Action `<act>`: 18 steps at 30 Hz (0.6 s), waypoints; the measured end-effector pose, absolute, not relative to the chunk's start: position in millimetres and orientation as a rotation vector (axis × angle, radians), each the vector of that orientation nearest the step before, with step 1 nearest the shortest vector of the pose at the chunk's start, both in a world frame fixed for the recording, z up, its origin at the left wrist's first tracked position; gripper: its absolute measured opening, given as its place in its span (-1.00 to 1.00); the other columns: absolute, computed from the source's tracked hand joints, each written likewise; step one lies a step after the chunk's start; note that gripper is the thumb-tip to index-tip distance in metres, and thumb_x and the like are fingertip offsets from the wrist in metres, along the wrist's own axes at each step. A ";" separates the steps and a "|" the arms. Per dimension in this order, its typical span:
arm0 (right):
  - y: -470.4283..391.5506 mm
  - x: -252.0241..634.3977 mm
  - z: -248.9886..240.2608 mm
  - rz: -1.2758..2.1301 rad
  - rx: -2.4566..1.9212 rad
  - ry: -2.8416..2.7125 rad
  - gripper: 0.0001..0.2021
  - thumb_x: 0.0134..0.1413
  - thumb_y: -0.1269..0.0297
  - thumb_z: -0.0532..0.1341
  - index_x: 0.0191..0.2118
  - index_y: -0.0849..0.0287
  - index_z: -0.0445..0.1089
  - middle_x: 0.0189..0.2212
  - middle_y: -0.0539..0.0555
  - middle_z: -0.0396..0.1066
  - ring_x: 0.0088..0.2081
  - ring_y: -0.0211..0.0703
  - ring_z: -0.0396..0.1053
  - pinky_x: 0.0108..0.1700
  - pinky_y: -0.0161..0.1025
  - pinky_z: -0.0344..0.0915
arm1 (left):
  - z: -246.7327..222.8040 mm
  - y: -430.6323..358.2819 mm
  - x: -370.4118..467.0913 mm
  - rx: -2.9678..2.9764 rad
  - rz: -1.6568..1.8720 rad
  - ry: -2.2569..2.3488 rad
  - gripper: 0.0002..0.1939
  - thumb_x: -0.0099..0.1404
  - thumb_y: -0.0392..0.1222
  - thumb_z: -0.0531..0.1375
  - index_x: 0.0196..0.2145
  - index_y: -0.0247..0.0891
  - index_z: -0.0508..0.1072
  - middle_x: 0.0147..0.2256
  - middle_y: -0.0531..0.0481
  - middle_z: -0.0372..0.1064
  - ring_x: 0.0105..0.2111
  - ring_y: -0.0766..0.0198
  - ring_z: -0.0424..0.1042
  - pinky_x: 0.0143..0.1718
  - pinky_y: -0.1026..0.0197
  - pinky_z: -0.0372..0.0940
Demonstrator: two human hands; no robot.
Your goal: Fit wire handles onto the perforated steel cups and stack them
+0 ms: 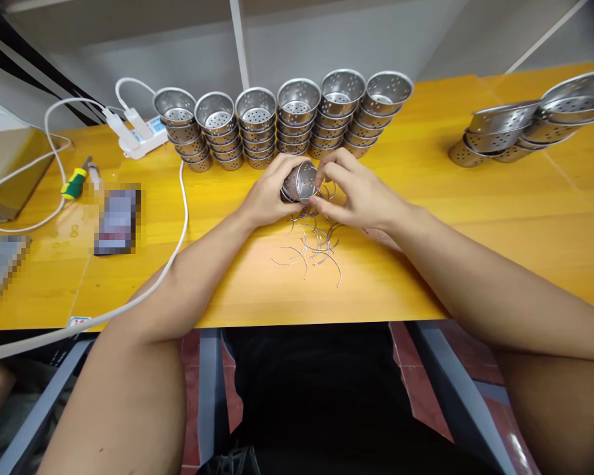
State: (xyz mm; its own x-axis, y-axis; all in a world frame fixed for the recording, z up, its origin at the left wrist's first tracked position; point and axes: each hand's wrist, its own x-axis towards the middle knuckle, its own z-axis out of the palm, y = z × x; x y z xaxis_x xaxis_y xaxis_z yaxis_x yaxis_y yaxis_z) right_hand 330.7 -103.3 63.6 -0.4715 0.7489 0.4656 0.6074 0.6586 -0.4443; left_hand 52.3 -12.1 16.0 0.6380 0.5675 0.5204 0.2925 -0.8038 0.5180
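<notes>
A perforated metal cup point(304, 181) is tilted on its side above the table, its open mouth toward the right. My left hand point(272, 191) is wrapped round its left side. At the cup's rim, my right hand point(349, 188) has thumb and forefinger pinched close together; a thin wire ring seems to lie along the rim between them, though its hold is hard to make out. Just below both hands, a loose pile of curved thin wires point(319, 244) lies on the yellow table point(257, 290).
Several stacks of perforated cups point(256, 122) line the table's back; more stacks point(505, 128) lean at the right. At left are a power strip point(141, 138), a green-yellow screwdriver point(74, 183), two blurred phones point(116, 221), a box point(17, 171) and a white cable point(184, 218) crossing my left arm.
</notes>
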 end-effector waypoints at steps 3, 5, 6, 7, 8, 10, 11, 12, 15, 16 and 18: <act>-104.9 327.6 63.6 0.290 -1.053 -2.166 -0.49 0.57 -0.40 0.42 0.22 -0.10 0.63 0.28 0.31 0.54 0.35 0.53 0.54 0.51 0.59 0.56 | 18.8 -12.1 52.2 2.485 0.967 0.681 0.10 0.41 0.74 0.47 0.61 0.04 0.45 0.53 -0.28 0.54 0.60 -0.38 0.52 0.69 -0.51 0.46; -104.0 326.3 62.3 0.305 -1.053 -2.143 -0.45 0.53 -0.45 0.46 0.21 -0.09 0.63 0.29 0.33 0.54 0.37 0.55 0.52 0.54 0.61 0.52 | 20.7 -12.6 51.7 2.498 0.946 0.686 0.11 0.43 0.75 0.45 0.62 0.03 0.45 0.54 -0.29 0.53 0.61 -0.39 0.50 0.69 -0.52 0.46; -103.3 326.0 61.4 0.316 -1.053 -2.133 -0.44 0.52 -0.46 0.47 0.20 -0.09 0.64 0.29 0.33 0.55 0.38 0.56 0.52 0.55 0.62 0.50 | 21.5 -12.9 51.3 2.504 0.934 0.690 0.11 0.43 0.75 0.44 0.63 0.03 0.45 0.55 -0.30 0.53 0.62 -0.40 0.49 0.69 -0.52 0.46; -102.5 325.9 60.3 0.326 -1.052 -2.125 -0.44 0.51 -0.46 0.48 0.18 -0.09 0.65 0.29 0.32 0.55 0.38 0.56 0.52 0.55 0.62 0.49 | 22.0 -13.1 51.0 2.510 0.925 0.693 0.11 0.44 0.75 0.44 0.63 0.03 0.44 0.55 -0.31 0.52 0.63 -0.41 0.48 0.70 -0.53 0.45; -101.8 326.0 59.3 0.332 -1.048 -2.118 -0.45 0.51 -0.46 0.48 0.16 -0.09 0.66 0.28 0.32 0.56 0.38 0.55 0.52 0.55 0.62 0.49 | 22.3 -13.2 50.7 2.514 0.918 0.696 0.11 0.44 0.75 0.43 0.64 0.03 0.43 0.56 -0.31 0.51 0.63 -0.42 0.48 0.70 -0.53 0.45; -100.7 326.2 57.5 0.331 -1.034 -2.113 -0.46 0.53 -0.47 0.46 0.10 -0.08 0.68 0.28 0.30 0.56 0.38 0.53 0.53 0.56 0.60 0.48 | 22.2 -13.1 50.2 2.520 0.916 0.699 0.11 0.44 0.76 0.43 0.64 0.04 0.43 0.55 -0.31 0.51 0.63 -0.41 0.47 0.70 -0.53 0.44; -100.3 326.3 56.8 0.328 -1.023 -2.112 -0.45 0.53 -0.49 0.45 0.07 -0.07 0.69 0.28 0.30 0.56 0.37 0.52 0.53 0.57 0.59 0.48 | 21.9 -12.9 50.0 2.522 0.921 0.695 0.11 0.44 0.76 0.43 0.64 0.05 0.43 0.55 -0.31 0.51 0.63 -0.41 0.48 0.69 -0.52 0.44; -99.9 326.5 56.3 0.326 -1.012 -2.111 -0.43 0.53 -0.50 0.45 0.04 -0.06 0.70 0.27 0.29 0.56 0.36 0.50 0.53 0.57 0.58 0.48 | 21.5 -12.7 49.9 2.525 0.929 0.687 0.11 0.44 0.77 0.42 0.64 0.05 0.43 0.55 -0.31 0.51 0.62 -0.40 0.49 0.69 -0.52 0.45; -99.1 326.7 55.1 0.327 -1.000 -2.096 -0.38 0.51 -0.57 0.43 -0.01 -0.06 0.71 0.23 0.28 0.55 0.32 0.46 0.55 0.53 0.55 0.52 | 21.0 -12.5 49.9 2.528 0.942 0.671 0.10 0.44 0.78 0.42 0.63 0.06 0.43 0.53 -0.30 0.51 0.60 -0.39 0.50 0.67 -0.51 0.45; -98.8 326.7 54.7 0.329 -1.005 -2.084 -0.37 0.50 -0.59 0.43 -0.02 -0.06 0.71 0.21 0.27 0.55 0.30 0.45 0.56 0.51 0.53 0.54 | 21.2 -12.6 50.0 2.529 0.939 0.675 0.10 0.44 0.78 0.42 0.63 0.07 0.44 0.53 -0.30 0.51 0.60 -0.40 0.50 0.67 -0.52 0.45; -98.3 326.1 53.6 0.332 -1.011 -2.055 -0.36 0.47 -0.61 0.45 -0.05 -0.07 0.72 0.17 0.26 0.57 0.27 0.43 0.58 0.48 0.52 0.56 | 21.7 -13.0 49.9 2.530 0.932 0.688 0.09 0.44 0.78 0.42 0.62 0.08 0.45 0.53 -0.29 0.52 0.60 -0.40 0.50 0.67 -0.51 0.45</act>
